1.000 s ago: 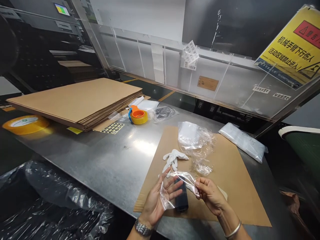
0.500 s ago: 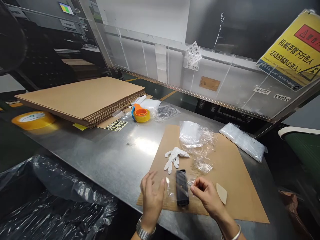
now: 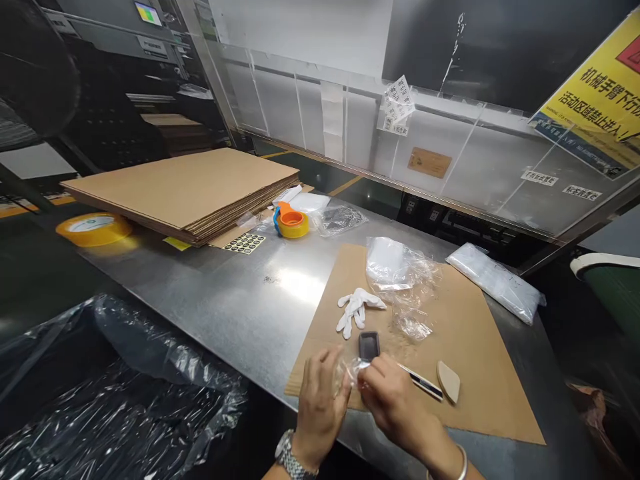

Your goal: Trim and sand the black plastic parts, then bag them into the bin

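My left hand [image 3: 320, 403] curves its fingers and thumb around crinkled clear plastic film [image 3: 352, 368]. Pinched on the same film from the other side is my right hand [image 3: 393, 397]. Just beyond my fingertips a small dark rectangular tray-like piece [image 3: 369, 347] lies on the cardboard sheet [image 3: 480, 347]; the hands hide its near part. A slim black-and-white strip [image 3: 425, 384] sticks out to the right of my right hand. Beside it rests a beige rounded pad [image 3: 449, 382]. White gloves [image 3: 359, 309] lie behind the dark piece.
Clear plastic bags [image 3: 393, 263] and a plastic-wrapped pack [image 3: 495, 281] sit farther back. On the left are stacked cardboard sheets [image 3: 190, 190], a tape dispenser [image 3: 291, 221], a yellow tape roll [image 3: 94, 229] and a sticker sheet [image 3: 245, 243]. A black-lined bin [image 3: 125, 400] stands below the table's edge.
My hands have come together over the near part of the dark object, with film now gathered between them. A black-and-white strip now shows at the right. The view has shifted slightly.
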Action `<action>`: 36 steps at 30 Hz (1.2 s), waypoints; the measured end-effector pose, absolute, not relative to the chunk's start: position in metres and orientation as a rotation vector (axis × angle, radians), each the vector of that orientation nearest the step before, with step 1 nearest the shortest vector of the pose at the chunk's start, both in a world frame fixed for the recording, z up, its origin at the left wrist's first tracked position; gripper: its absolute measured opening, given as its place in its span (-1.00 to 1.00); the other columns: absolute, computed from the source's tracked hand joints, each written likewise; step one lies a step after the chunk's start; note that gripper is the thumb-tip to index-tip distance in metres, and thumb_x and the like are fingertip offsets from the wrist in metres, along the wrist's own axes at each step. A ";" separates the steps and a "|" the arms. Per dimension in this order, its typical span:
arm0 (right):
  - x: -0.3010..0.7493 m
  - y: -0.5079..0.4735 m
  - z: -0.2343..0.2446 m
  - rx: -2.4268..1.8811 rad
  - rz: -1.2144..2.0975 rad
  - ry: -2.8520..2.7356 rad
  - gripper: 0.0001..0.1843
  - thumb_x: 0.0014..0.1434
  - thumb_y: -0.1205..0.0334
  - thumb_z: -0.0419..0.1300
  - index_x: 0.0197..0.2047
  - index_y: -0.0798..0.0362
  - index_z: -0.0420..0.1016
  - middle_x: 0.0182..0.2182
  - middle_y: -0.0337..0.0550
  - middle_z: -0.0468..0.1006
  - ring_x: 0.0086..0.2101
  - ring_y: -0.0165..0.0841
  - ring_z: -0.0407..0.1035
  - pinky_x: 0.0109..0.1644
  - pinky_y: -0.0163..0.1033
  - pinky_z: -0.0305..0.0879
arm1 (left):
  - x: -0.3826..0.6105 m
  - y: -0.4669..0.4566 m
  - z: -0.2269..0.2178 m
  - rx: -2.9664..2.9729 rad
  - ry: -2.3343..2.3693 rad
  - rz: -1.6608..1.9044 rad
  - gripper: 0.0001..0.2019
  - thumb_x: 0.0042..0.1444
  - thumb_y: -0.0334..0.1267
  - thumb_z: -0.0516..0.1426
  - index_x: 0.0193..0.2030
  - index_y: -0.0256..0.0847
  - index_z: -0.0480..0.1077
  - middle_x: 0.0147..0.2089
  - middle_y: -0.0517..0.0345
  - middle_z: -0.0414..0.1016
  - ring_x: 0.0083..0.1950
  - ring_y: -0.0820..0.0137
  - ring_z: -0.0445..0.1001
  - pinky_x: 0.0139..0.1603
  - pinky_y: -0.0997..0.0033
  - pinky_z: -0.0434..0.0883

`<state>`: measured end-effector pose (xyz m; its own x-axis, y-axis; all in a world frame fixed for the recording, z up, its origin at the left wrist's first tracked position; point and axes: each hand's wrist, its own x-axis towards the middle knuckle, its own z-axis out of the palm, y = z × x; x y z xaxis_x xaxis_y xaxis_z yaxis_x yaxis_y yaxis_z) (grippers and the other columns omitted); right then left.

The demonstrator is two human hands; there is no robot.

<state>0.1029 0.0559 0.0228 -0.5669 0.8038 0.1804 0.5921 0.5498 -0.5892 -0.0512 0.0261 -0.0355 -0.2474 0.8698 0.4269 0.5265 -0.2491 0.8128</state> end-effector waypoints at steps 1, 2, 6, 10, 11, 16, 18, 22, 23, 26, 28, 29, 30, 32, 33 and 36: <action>0.100 0.055 0.021 -1.106 0.634 -2.396 -0.78 0.23 0.29 -0.07 -0.41 0.02 0.32 -0.43 -0.15 0.40 -0.38 -0.33 0.19 -0.32 -0.26 0.07 | -0.053 0.026 -0.037 1.941 1.696 1.513 -0.79 0.09 -0.36 0.08 -0.12 -0.18 0.41 -0.22 0.06 0.37 -0.16 0.32 0.32 -0.13 0.32 0.29; 0.098 0.053 0.018 -1.101 0.607 -2.420 -0.76 0.23 0.28 -0.08 -0.41 0.01 0.34 -0.42 -0.15 0.41 -0.38 -0.32 0.20 -0.32 -0.26 0.07 | -0.055 0.027 -0.039 2.152 1.696 1.495 -0.76 0.11 -0.39 0.06 -0.09 -0.15 0.42 -0.23 0.07 0.37 -0.18 0.34 0.32 -0.16 0.35 0.30; 0.105 0.047 -0.001 -1.313 0.499 -2.335 -0.75 0.27 0.21 -0.10 -0.31 0.02 0.36 -0.40 -0.12 0.44 -0.35 -0.32 0.28 -0.29 -0.28 0.13 | -0.066 0.034 -0.045 2.256 1.949 1.346 -0.74 0.12 -0.45 0.03 -0.17 -0.15 0.49 -0.38 0.08 0.29 -0.30 0.33 0.25 -0.26 0.31 0.25; 0.116 0.039 -0.036 -1.728 0.362 -2.125 -0.73 0.24 0.15 -0.04 -0.37 0.11 0.35 -0.50 0.01 0.44 -0.44 -0.24 0.33 -0.43 -0.27 0.07 | -0.073 0.041 -0.050 2.102 2.208 1.088 -0.77 0.12 -0.37 0.05 -0.15 -0.20 0.50 -0.41 0.03 0.28 -0.31 0.22 0.21 -0.32 0.24 0.19; 0.118 0.037 -0.044 -1.797 0.352 -2.100 -0.74 0.22 0.17 -0.01 -0.43 0.10 0.34 -0.58 -0.02 0.41 -0.50 -0.25 0.31 -0.47 -0.28 0.02 | -0.072 0.042 -0.051 2.089 2.222 1.009 -0.77 0.12 -0.34 0.05 -0.15 -0.20 0.49 -0.42 0.03 0.29 -0.32 0.22 0.22 -0.33 0.24 0.19; 0.129 0.032 -0.059 -1.867 0.457 -2.075 -0.72 0.19 0.30 -0.10 -0.49 0.07 0.32 -0.68 -0.17 0.33 -0.63 -0.35 0.22 -0.54 -0.32 -0.06 | -0.066 0.040 -0.055 2.069 2.112 0.721 -0.76 0.16 -0.37 -0.01 -0.14 -0.22 0.45 -0.40 0.07 0.41 -0.30 0.27 0.35 -0.28 0.31 0.24; 0.137 0.027 -0.052 -1.789 0.557 -2.099 -0.67 0.23 0.26 -0.14 -0.50 0.06 0.31 -0.65 -0.19 0.35 -0.61 -0.39 0.23 -0.54 -0.34 0.00 | -0.064 0.040 -0.056 2.036 2.073 0.658 -0.77 0.17 -0.38 -0.04 -0.20 -0.23 0.44 -0.41 0.08 0.45 -0.30 0.28 0.39 -0.31 0.34 0.24; 0.146 0.011 -0.036 -1.584 0.777 -2.189 -0.65 0.23 0.18 -0.10 -0.48 0.06 0.37 -0.59 -0.26 0.40 -0.56 -0.45 0.26 -0.50 -0.41 0.10 | -0.061 0.041 -0.053 1.968 1.976 0.588 -0.75 0.19 -0.33 -0.07 -0.40 -0.22 0.40 -0.43 0.06 0.47 -0.32 0.26 0.44 -0.37 0.36 0.24; 0.146 0.007 -0.035 -1.550 0.818 -2.207 -0.67 0.22 0.18 -0.07 -0.48 0.07 0.39 -0.59 -0.28 0.40 -0.55 -0.46 0.27 -0.50 -0.42 0.11 | -0.061 0.041 -0.051 1.957 1.936 0.583 -0.74 0.20 -0.31 -0.07 -0.41 -0.22 0.39 -0.43 0.06 0.47 -0.33 0.27 0.44 -0.38 0.37 0.24; 0.143 0.002 -0.037 -1.505 0.899 -2.229 -0.68 0.20 0.23 -0.05 -0.52 0.07 0.40 -0.62 -0.31 0.38 -0.56 -0.48 0.27 -0.51 -0.44 0.11 | -0.063 0.041 -0.048 1.943 1.752 0.591 -0.79 0.17 -0.30 -0.03 -0.39 -0.20 0.39 -0.40 0.11 0.49 -0.34 0.34 0.47 -0.38 0.43 0.28; 0.144 0.002 -0.042 -1.523 0.909 -2.225 -0.66 0.20 0.26 -0.07 -0.51 0.08 0.41 -0.63 -0.32 0.37 -0.57 -0.48 0.26 -0.53 -0.44 0.09 | -0.066 0.041 -0.047 1.937 1.623 0.604 -0.85 0.13 -0.33 0.02 -0.35 -0.18 0.41 -0.39 0.18 0.51 -0.36 0.41 0.47 -0.37 0.50 0.31; 0.145 0.002 -0.044 -1.544 0.898 -2.219 -0.66 0.21 0.27 -0.08 -0.50 0.07 0.42 -0.64 -0.32 0.37 -0.58 -0.47 0.26 -0.53 -0.43 0.08 | -0.068 0.040 -0.047 1.932 1.574 0.611 -0.85 0.12 -0.33 0.03 -0.32 -0.18 0.42 -0.39 0.20 0.52 -0.37 0.43 0.47 -0.36 0.52 0.32; 0.147 0.001 -0.047 -1.571 0.876 -2.211 -0.67 0.21 0.28 -0.08 -0.48 0.07 0.43 -0.64 -0.31 0.37 -0.58 -0.47 0.27 -0.53 -0.42 0.07 | -0.070 0.039 -0.048 1.927 1.543 0.619 -0.85 0.12 -0.33 0.03 -0.29 -0.18 0.43 -0.39 0.21 0.52 -0.37 0.45 0.47 -0.36 0.54 0.34; 0.150 -0.001 -0.051 -1.637 0.800 -2.193 -0.69 0.21 0.28 -0.07 -0.45 0.06 0.43 -0.61 -0.28 0.40 -0.57 -0.44 0.29 -0.50 -0.39 0.07 | -0.072 0.035 -0.051 1.922 1.524 0.636 -0.82 0.14 -0.32 0.01 -0.22 -0.18 0.43 -0.36 0.20 0.54 -0.36 0.46 0.48 -0.34 0.55 0.36; 0.151 -0.003 -0.053 -1.671 0.751 -2.182 -0.70 0.21 0.28 -0.07 -0.44 0.06 0.43 -0.59 -0.25 0.42 -0.54 -0.41 0.32 -0.47 -0.37 0.08 | -0.072 0.032 -0.052 1.927 1.530 0.645 -0.80 0.15 -0.33 -0.01 -0.19 -0.18 0.42 -0.34 0.20 0.54 -0.35 0.46 0.48 -0.33 0.55 0.36; 0.148 -0.012 -0.057 -1.739 0.605 -2.156 -0.72 0.22 0.29 -0.08 -0.38 0.06 0.44 -0.51 -0.16 0.48 -0.45 -0.33 0.37 -0.40 -0.32 0.11 | -0.068 0.023 -0.056 1.973 1.593 0.671 -0.78 0.18 -0.34 -0.05 -0.16 -0.18 0.40 -0.32 0.16 0.53 -0.33 0.43 0.48 -0.31 0.50 0.36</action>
<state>0.1483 -0.0118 -0.0572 -0.2185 0.9755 -0.0265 0.8469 0.1761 -0.5017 -0.0683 0.0229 -0.0557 0.1888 0.9802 0.0590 0.7267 -0.1799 0.6630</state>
